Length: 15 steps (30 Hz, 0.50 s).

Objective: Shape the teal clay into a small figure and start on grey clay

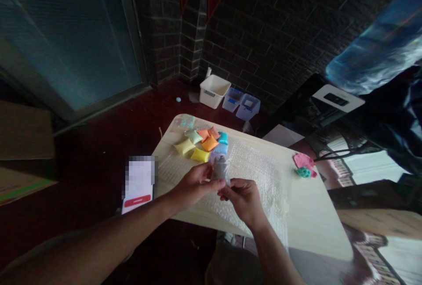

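Both my hands meet over a pale wooden table [316, 214]. My left hand [194, 184] and my right hand [242, 197] pinch a small grey packet [220, 168] between their fingertips, held just above a sheet of bubble wrap [257, 166]. Right behind the packet lies a cluster of several small coloured packets [204, 142]: yellow, orange, green, blue and purple. They rest on the table's far left part.
A pink and teal object [305, 165] lies near the table's right edge. A white card with a red bar [138, 184] stands left of the table. On the dark floor behind are a white bin [214, 91] and two clear tubs [242, 104] by a brick wall.
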Motion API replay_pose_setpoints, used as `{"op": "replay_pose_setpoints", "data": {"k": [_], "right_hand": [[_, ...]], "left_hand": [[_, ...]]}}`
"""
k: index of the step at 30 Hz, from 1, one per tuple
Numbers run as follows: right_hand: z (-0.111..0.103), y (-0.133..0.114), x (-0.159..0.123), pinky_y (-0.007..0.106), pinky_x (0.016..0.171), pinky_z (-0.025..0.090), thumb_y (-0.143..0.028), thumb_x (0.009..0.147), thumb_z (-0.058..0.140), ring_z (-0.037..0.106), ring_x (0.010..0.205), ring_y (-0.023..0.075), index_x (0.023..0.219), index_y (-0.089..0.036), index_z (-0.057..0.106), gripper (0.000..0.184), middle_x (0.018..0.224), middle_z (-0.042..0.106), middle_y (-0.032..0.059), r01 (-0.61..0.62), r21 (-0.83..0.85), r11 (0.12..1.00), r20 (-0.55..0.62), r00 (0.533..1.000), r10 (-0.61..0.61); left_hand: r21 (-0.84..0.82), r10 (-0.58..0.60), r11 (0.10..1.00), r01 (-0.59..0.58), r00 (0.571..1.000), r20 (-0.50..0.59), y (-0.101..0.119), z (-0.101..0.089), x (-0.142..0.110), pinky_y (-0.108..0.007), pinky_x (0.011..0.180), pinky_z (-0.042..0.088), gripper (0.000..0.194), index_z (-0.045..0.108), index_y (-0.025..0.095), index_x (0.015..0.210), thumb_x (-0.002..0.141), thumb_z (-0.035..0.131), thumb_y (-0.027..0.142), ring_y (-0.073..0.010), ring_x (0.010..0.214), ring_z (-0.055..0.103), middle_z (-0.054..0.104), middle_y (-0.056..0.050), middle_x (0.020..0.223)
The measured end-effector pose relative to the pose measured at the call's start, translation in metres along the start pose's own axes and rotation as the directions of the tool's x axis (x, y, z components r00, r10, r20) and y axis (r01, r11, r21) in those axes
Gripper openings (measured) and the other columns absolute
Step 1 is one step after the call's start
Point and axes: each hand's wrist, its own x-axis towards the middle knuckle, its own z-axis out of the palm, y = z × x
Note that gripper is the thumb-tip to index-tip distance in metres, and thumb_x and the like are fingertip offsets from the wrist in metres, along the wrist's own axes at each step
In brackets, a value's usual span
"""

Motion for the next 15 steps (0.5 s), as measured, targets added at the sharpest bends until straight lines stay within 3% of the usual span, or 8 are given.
{"op": "replay_pose_setpoints", "data": {"k": [4,7,9,12,15], "right_hand": [[0.003,0.003,0.001,0.026,0.053,0.05,-0.04,0.083,0.081,0.063,0.055,0.0152,0.07,-0.019,0.081,0.025,0.063,0.075,0.0027,0.032,-0.094,0.995,0.072,0.997,-0.025],[-0.001,0.001,0.0,0.025,0.056,0.05,-0.028,0.084,0.078,0.065,0.062,0.016,0.089,-0.019,0.081,0.011,0.075,0.078,0.003,0.048,-0.177,0.983,0.068,0.997,-0.037],[-0.006,-0.004,-0.002,0.024,0.056,0.049,-0.024,0.086,0.074,0.067,0.069,0.017,0.102,-0.021,0.076,0.017,0.087,0.078,0.0045,0.07,-0.217,0.974,-0.018,0.997,-0.076],[-0.01,-0.014,-0.009,0.027,0.057,0.051,-0.024,0.091,0.069,0.069,0.077,0.0189,0.115,-0.024,0.067,0.024,0.102,0.074,0.007,0.191,-0.292,0.937,-0.152,0.958,-0.242],[-0.007,-0.023,-0.016,0.032,0.064,0.055,-0.024,0.093,0.072,0.066,0.073,0.019,0.112,-0.026,0.07,0.02,0.095,0.069,0.0055,0.353,-0.421,0.836,-0.113,0.894,-0.434]], "left_hand": [[0.076,0.012,0.997,-0.007,0.998,-0.057,-0.008,0.001,-0.001,-0.039,0.084,0.056,0.038,0.069,0.016,0.105,0.081,0.082,0.043,-0.0259,0.093,0.072,0.076,-0.009,0.097],[0.316,0.115,0.946,-0.076,0.988,-0.105,-0.008,-0.004,-0.004,-0.038,0.093,0.054,0.029,0.07,0.018,0.109,0.088,0.076,0.038,-0.0261,0.103,0.072,0.077,-0.009,0.107],[0.48,0.18,0.87,-0.112,0.979,-0.098,-0.005,-0.007,-0.005,-0.035,0.088,0.052,0.021,0.068,0.02,0.106,0.092,0.071,0.035,-0.0232,0.094,0.072,0.077,-0.006,0.1],[0.607,0.216,0.781,-0.145,0.975,-0.045,0.0,-0.008,-0.007,-0.031,0.081,0.049,0.014,0.065,0.022,0.105,0.092,0.067,0.027,-0.0209,0.088,0.07,0.074,-0.003,0.095],[0.653,0.216,0.735,-0.181,0.976,0.028,0.002,-0.007,-0.009,-0.03,0.077,0.045,0.008,0.063,0.022,0.099,0.091,0.063,0.019,-0.0194,0.085,0.067,0.071,-0.001,0.091]]}}
